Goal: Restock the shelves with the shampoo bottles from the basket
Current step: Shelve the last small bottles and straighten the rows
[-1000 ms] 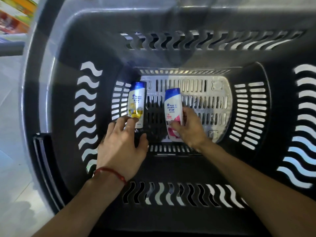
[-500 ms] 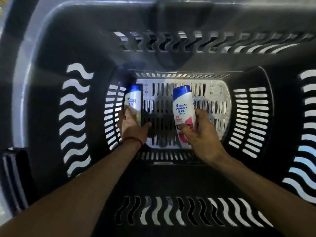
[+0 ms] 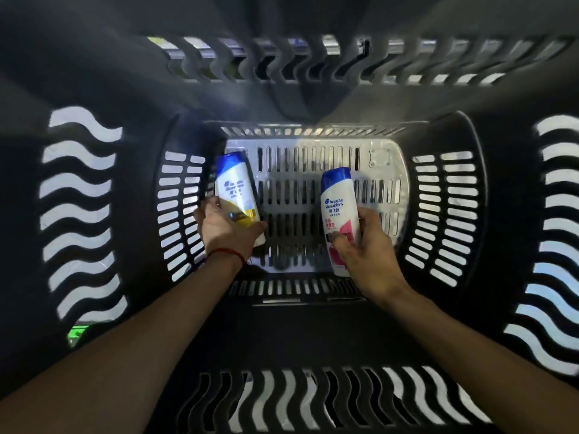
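Slippage is the main worry here: both bottles are held low, near their bases, w/ the capped ends sticking out past the fingers, so a quick lift out of the deep basket (image 3: 507,214) could let either one pivot and drop onto the slotted floor (image 3: 313,189). Left grip (image 3: 225,233) looks the shakier of the two, imo. It's wrapped round the bottom of the yellow-label bottle (image 3: 235,189), which is tilted, cap toward the far-left corner and close to the basket's left side; a knock there on the way up could twist it loose. Right grip (image 3: 366,255) pinches the pink-label bottle (image 3: 338,211) approx. at its lower half, thumb on the front label, fingers behind, blue cap pointing away from the person. Neither grip is wide: each is closed snug on its bottle, no spare gap that I can see. Whether the bottles are clear of the floor or touching it, can't tell from this angle. They're well apart from each other, yellow one left, pink one right of centre. No other bottles visible in the basket, so these are prob. the last two. The shelves aren't in view, so carrying both at once, one per hand, is the next stretch where a fumble could happen. Red thread bracelet (image 3: 227,252) sits on the left wrist; nothing near it to snag on.
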`<state>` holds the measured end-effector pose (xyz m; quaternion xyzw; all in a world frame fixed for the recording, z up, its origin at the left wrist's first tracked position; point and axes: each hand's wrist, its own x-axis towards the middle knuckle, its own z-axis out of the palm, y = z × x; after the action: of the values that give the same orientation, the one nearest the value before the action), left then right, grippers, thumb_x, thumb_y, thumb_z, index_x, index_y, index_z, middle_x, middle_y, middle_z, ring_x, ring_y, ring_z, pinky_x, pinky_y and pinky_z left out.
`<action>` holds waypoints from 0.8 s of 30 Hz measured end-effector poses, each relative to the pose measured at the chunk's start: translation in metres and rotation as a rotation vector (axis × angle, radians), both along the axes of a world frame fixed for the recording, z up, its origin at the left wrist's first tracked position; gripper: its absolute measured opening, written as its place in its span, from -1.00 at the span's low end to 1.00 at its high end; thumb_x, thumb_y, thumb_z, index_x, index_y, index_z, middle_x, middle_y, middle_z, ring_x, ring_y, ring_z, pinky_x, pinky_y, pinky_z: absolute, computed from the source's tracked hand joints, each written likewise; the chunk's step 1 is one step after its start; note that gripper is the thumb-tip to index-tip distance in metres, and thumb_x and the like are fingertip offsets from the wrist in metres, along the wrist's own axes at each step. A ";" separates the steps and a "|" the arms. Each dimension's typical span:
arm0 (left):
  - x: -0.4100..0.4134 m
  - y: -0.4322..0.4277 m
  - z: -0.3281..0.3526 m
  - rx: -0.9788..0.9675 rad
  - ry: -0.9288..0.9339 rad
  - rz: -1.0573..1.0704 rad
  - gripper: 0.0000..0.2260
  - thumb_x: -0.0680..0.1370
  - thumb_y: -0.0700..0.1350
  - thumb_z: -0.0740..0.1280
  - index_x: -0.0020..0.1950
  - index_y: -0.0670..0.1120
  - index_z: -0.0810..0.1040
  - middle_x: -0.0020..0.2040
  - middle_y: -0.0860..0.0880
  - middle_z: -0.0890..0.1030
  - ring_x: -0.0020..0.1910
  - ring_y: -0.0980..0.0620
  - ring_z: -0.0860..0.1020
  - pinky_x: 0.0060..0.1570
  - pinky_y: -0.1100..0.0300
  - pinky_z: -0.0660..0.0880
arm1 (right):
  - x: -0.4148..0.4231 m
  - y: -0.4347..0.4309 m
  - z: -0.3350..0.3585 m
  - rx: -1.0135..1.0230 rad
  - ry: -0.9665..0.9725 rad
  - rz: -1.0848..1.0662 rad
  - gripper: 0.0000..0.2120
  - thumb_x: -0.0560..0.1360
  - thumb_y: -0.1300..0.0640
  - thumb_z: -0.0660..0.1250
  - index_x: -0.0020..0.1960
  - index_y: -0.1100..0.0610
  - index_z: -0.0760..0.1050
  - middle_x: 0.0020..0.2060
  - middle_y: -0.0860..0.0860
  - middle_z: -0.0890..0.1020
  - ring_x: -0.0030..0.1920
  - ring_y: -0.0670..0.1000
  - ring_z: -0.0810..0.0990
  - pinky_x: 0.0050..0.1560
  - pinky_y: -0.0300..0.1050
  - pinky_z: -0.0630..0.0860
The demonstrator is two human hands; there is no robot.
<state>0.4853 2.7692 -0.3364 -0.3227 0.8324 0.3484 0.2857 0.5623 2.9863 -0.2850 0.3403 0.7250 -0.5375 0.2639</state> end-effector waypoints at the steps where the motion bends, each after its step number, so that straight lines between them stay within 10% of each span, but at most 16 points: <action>1: 0.000 0.001 0.000 -0.027 -0.014 -0.039 -0.22 0.26 -0.15 0.69 0.38 -0.18 0.38 0.09 -0.05 0.53 0.16 -0.10 0.55 0.11 0.16 0.50 | 0.000 -0.001 0.001 0.008 -0.006 0.017 -0.59 0.64 0.11 0.37 0.40 -0.05 0.28 0.08 -0.10 0.58 -0.03 -0.10 0.69 -0.21 -0.27 0.64; 9: 0.019 0.009 0.029 0.146 -0.094 -0.161 -0.34 0.28 -0.22 0.67 0.15 -0.06 0.28 -0.14 0.13 0.51 -0.21 0.24 0.50 -0.41 0.57 0.36 | -0.003 -0.007 0.030 -0.010 0.017 0.076 -0.70 0.69 0.07 0.27 0.35 -0.03 0.25 0.09 -0.05 0.58 -0.04 -0.02 0.70 -0.12 -0.08 0.72; 14: 0.019 0.020 0.103 0.321 -0.134 -0.156 -0.40 0.35 -0.28 0.63 0.24 -0.10 0.37 0.06 -0.08 0.64 -0.03 -0.01 0.66 -0.03 0.11 0.62 | -0.016 0.001 0.088 0.028 0.014 0.128 -0.71 0.67 0.06 0.30 0.33 0.01 0.29 0.03 -0.08 0.61 -0.06 -0.02 0.70 -0.13 -0.01 0.73; 21: 0.004 0.024 0.230 0.438 -0.087 -0.131 -0.43 0.38 -0.32 0.59 0.07 0.11 0.31 -0.04 0.11 0.60 -0.11 0.19 0.61 -0.16 0.28 0.54 | -0.047 0.009 0.201 0.001 0.010 0.061 -0.73 0.66 0.12 0.30 0.33 0.15 0.39 0.03 0.13 0.68 -0.06 0.15 0.72 -0.05 0.28 0.69; 24: -0.003 0.021 0.286 0.471 -0.072 -0.125 -0.36 0.35 -0.31 0.61 0.24 0.00 0.32 0.03 0.05 0.62 -0.06 0.11 0.64 -0.09 0.20 0.56 | -0.042 0.005 0.255 -0.064 0.086 -0.060 -0.79 0.65 0.16 0.33 0.26 0.09 0.40 -0.06 0.01 0.68 -0.17 -0.03 0.68 -0.20 -0.02 0.67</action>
<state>0.4823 2.7901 -0.0507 -0.2075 0.7356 0.5029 0.4037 0.5201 2.9912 -0.0301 0.3300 0.7074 -0.5824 0.2271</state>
